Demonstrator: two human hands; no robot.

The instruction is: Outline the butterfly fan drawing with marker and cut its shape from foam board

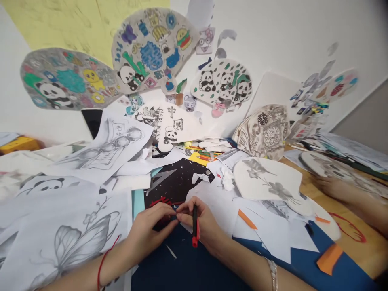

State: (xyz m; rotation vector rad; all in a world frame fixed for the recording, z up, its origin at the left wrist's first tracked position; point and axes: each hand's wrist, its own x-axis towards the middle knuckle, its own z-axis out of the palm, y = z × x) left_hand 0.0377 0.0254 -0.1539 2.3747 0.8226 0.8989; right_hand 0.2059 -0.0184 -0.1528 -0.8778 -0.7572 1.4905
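Pen tucked in the right hand, fingertips meeting over dark blue

A white wall (273, 44) rises at the back, with painted fan shapes against it; the biggest (154, 52) carries a panda and a burger. Below, the wooden counter (324, 207) shows at the right, where another person's hand (330, 188) reaches onto a painted piece. Nearest the worker is a dark blue sheet (169, 270), with a butterfly drawing (69, 246) to its left and a pale fan with grey flowers (271, 178) to the right.

Over the sheet's far edge, the 2 hands come fingertip to fingertip. The right hand (206, 226) has its grip closed around a black-and-red pen (194, 228), red end toward the worker, while thumb and forefinger reach forward. The left hand (153, 222) is curled, thumb stretched inward; I can't tell whether its grip has hold of anything. Just beyond it lies a red cut-out (160, 201). 3 orange scraps sit rightward, the largest (330, 258) nearest.
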